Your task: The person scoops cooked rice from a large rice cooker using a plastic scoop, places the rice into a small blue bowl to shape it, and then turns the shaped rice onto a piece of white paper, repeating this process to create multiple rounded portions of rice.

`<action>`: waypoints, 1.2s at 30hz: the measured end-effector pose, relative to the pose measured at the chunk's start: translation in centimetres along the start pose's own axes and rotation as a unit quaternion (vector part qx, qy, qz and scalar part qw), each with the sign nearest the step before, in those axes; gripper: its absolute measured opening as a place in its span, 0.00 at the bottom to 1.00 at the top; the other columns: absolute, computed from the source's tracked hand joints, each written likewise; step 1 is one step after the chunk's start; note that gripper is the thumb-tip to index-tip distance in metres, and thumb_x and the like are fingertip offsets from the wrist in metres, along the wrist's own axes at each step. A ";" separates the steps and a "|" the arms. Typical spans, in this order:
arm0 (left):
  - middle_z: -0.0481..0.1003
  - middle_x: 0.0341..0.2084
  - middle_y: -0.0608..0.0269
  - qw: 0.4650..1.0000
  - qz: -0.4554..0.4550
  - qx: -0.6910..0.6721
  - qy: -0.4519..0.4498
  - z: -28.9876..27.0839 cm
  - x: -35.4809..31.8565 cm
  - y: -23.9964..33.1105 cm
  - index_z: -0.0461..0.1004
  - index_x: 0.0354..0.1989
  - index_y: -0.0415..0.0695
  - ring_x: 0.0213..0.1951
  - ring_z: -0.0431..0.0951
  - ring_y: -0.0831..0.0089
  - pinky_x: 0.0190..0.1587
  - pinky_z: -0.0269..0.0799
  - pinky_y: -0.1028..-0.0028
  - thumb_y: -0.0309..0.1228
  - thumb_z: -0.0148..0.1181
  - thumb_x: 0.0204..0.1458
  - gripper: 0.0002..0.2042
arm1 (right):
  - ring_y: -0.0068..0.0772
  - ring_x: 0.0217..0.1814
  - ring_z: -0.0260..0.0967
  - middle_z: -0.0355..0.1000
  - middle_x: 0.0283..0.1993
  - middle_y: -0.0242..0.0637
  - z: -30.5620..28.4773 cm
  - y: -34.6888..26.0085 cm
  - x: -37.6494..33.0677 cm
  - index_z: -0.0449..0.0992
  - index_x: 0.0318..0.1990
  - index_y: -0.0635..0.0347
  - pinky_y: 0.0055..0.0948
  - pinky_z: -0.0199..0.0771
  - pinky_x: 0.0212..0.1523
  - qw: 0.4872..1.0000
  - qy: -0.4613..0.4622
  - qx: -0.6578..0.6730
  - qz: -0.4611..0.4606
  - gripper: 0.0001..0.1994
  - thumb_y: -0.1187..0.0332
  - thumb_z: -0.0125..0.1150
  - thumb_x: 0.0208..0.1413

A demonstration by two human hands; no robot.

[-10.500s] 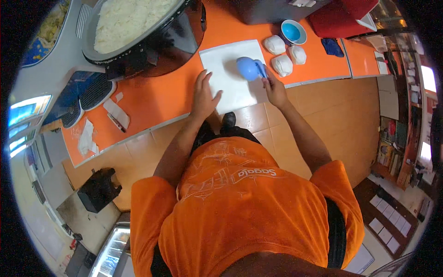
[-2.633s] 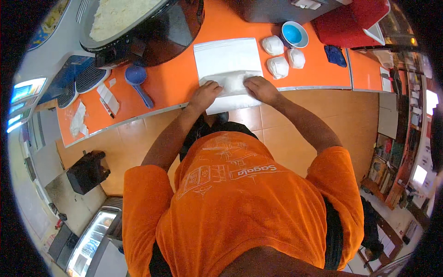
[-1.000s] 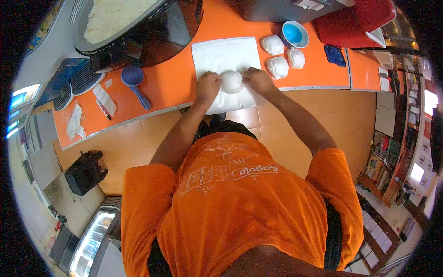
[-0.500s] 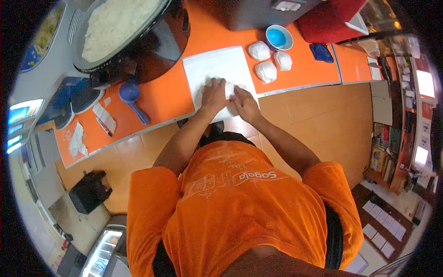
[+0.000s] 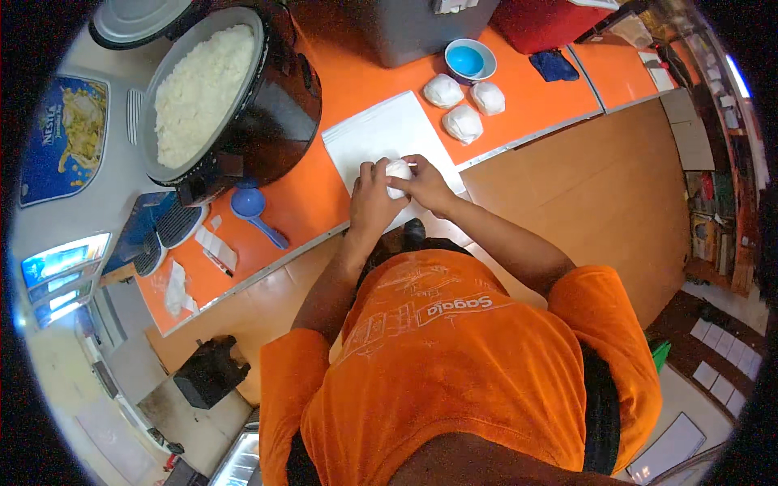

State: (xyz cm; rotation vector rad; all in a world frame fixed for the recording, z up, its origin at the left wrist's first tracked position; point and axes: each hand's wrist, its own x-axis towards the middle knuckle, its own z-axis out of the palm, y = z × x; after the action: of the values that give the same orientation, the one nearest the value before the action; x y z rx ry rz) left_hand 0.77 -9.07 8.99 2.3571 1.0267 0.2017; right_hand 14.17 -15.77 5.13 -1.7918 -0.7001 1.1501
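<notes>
Between my two hands is a rounded white paper-wrapped bundle (image 5: 398,177), over the near part of a stack of white paper sheets (image 5: 389,125). My left hand (image 5: 373,198) curls round its left side. My right hand (image 5: 425,185) closes on the right side, with fingers at the top and the thumb across the near face. Three similar white wrapped bundles (image 5: 463,124) sit together on the orange table to the right. What is inside the wrappings does not show.
A large black cooker (image 5: 284,113) of white rice (image 5: 203,93) stands at the left, with a blue handled scoop (image 5: 250,204) nearby. A blue-lined bowl (image 5: 468,60) is behind the bundles. Grey (image 5: 405,32) and red (image 5: 535,28) boxes stand at the back. The table's metal edge (image 5: 527,148) runs in front.
The bundle shows more fully and looks rounder between my hands. My fingers have shifted round it. The whole view has turned and shifted, showing more of the left side.
</notes>
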 end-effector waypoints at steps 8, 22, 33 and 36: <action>0.64 0.53 0.53 0.745 -0.148 -0.632 0.155 1.6 -0.2 -0.9 0.62 0.58 0.38 0.51 0.69 0.64 0.55 0.66 0.69 0.33 0.62 0.55 0.24 | 0.34 0.54 0.72 0.70 0.56 0.42 -1.4 -2.1 -2.0 0.63 0.60 0.69 0.31 0.73 0.55 0.870 -0.182 0.441 0.128 0.25 0.65 0.61 0.59; 0.65 0.46 0.51 0.953 -0.081 -0.269 0.109 6.0 1.8 0.5 0.67 0.47 0.39 0.48 0.68 0.56 0.51 0.68 0.62 0.26 0.61 0.52 0.15 | 0.33 0.54 0.72 0.73 0.54 0.35 -5.1 5.8 -3.4 0.69 0.57 0.57 0.36 0.68 0.60 0.820 0.087 0.556 0.104 0.18 0.60 0.54 0.63; 0.63 0.58 0.49 0.983 0.174 -0.013 0.054 12.2 15.1 8.3 0.65 0.56 0.41 0.60 0.62 0.50 0.59 0.63 0.53 0.36 0.69 0.45 0.30 | 0.35 0.48 0.74 0.74 0.50 0.42 -17.0 7.2 1.9 0.68 0.55 0.65 0.34 0.76 0.49 0.855 0.302 0.420 0.047 0.22 0.62 0.62 0.58; 0.62 0.60 0.50 0.984 0.177 0.011 0.002 13.9 16.4 7.8 0.64 0.58 0.41 0.63 0.61 0.51 0.62 0.61 0.55 0.36 0.70 0.44 0.32 | 0.38 0.44 0.76 0.74 0.47 0.46 -17.6 5.2 2.9 0.67 0.53 0.70 0.35 0.80 0.43 0.890 0.270 0.365 0.045 0.26 0.64 0.70 0.52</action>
State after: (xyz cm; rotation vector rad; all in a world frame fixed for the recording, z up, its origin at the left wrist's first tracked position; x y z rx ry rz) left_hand 21.87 -7.63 0.29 2.5461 0.6059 0.3280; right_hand 31.37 -22.33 2.70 -1.3763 0.1518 0.7530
